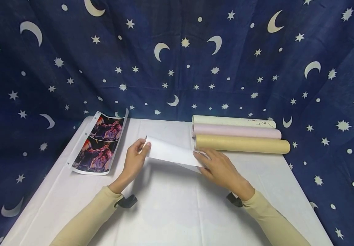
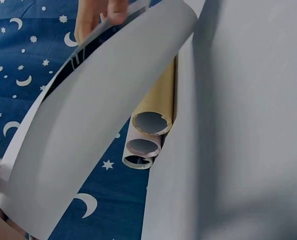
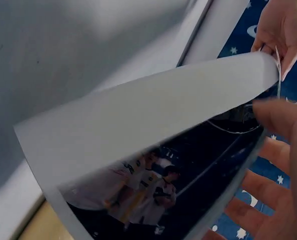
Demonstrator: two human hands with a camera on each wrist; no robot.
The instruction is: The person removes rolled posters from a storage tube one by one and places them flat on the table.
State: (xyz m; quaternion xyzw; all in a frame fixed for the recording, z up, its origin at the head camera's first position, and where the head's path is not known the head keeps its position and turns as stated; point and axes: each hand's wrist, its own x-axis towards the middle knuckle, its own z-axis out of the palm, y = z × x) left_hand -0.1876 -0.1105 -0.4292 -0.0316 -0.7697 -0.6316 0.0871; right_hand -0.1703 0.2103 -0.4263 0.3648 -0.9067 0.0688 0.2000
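Observation:
A photo print [image 1: 171, 152] is held above the middle of the table, bent over lengthwise with its plain white back outward. My left hand [image 1: 135, 157] pinches its left end between thumb and fingers. At the opposite end my right hand [image 1: 220, 169] holds the sheet, fingers around its edge. In the right wrist view, a dark picture with several people in light shirts [image 3: 148, 192] shows on the inner side; the right thumb [image 3: 278, 115] lies over the print's edge, with the other fingers spread behind it. The left wrist view shows mainly the white back [image 2: 103, 100].
At the table's left lies a curled sheet with two colourful pictures [image 1: 100, 147]. Three paper rolls lie side by side at the back right: a yellow one [image 1: 241, 144], a pink one [image 1: 236, 131] and a cream one [image 1: 232, 121]. A blue moon-and-star curtain [image 1: 177, 82] surrounds the white table [image 1: 164, 218].

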